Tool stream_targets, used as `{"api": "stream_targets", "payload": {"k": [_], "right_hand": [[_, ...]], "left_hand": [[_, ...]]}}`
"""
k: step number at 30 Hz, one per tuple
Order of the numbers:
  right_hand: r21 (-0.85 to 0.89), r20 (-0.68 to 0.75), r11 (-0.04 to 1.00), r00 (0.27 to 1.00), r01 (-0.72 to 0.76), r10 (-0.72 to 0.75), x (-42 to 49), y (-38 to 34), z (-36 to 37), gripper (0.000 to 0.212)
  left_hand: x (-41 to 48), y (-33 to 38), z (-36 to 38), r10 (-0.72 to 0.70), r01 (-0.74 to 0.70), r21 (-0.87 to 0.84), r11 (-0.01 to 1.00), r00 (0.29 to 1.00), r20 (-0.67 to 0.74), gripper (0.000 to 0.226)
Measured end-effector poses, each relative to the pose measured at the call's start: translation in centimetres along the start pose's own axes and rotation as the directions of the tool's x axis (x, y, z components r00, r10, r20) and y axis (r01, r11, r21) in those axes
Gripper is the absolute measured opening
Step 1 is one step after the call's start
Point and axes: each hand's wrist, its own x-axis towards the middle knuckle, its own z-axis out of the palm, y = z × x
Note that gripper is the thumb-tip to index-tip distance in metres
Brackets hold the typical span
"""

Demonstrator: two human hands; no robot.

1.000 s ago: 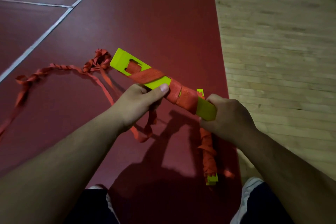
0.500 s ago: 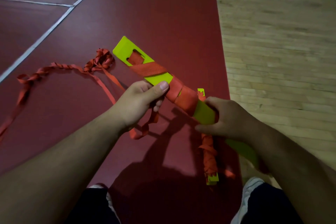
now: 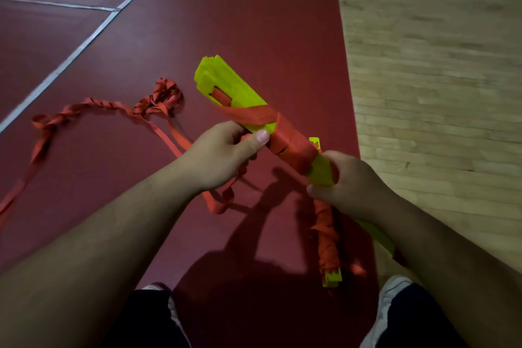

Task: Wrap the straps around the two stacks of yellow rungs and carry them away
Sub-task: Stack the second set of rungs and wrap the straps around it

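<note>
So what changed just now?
The held stack rolled about its length, rung edges now showing at its far end, which swung away. The right hand shifted its grip. Unchanged: left hand gripping it beside the strap wrap; second wrapped stack and loose strap on the floor.

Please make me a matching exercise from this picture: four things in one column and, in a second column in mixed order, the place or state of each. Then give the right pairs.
Things
1. held stack of yellow rungs
2. second stack of rungs
3. loose orange strap
4. wooden floor

Places or states
A. trails in twists over the red mat, at the left
B. lies on the mat, wound with strap, below the right hand
C. borders the mat on the right
D. held up by the left hand and the right hand, partly wrapped

Pairs: 1-D, 2-B, 3-A, 4-C
</note>
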Motion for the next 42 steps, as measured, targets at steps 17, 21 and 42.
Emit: {"api": "stream_targets", "payload": {"k": [17, 21, 42], "right_hand": [[-0.120, 0.047, 0.976, 0.983, 0.183, -0.179, -0.6, -0.9, -1.2, 0.047], [0.081, 0.161, 0.988, 0.976, 0.133, -0.145, -0.8, -0.7, -0.8, 0.052], [0.489, 0.286, 0.872, 0.949, -0.023, -0.135, -0.4, 0.4, -1.8, 0.042]], "left_hand": [[-0.9, 1.3, 0.0, 0.169, -0.139, -0.409, 0.902, 0.985, 0.039, 0.018], [-1.0, 2.3, -0.1, 0.272, -0.191, -0.452, 0.871, 0.955, 0.121, 0.032], [-0.7, 0.7, -1.6, 0.045, 0.034, -0.294, 0.955, 0.966, 0.256, 0.011]]}}
